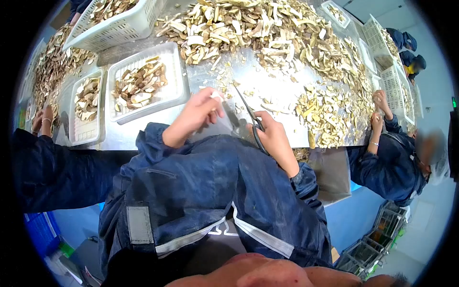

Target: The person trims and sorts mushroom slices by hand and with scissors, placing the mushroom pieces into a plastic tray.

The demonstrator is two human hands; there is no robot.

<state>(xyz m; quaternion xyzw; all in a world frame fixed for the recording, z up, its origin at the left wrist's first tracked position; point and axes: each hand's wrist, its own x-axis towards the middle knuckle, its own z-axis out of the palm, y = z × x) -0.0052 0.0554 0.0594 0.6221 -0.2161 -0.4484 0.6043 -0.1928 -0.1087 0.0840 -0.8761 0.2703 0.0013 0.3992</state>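
Scissors (pixel 247 105) sat in right hand's (pixel 275 139) closed grip in head view, blades pointing forward-left over metal worktop (pixel 198 79). Left hand (pixel 195 115) was curled, small pale piece (pixel 217 96) at its fingertips; couldn't tell if gripped. Sliced mushrooms (pixel 330 112) lay heaped ahead and right; white tray (pixel 182 93) with more slices (pixel 141 85) stood left, near left hand.
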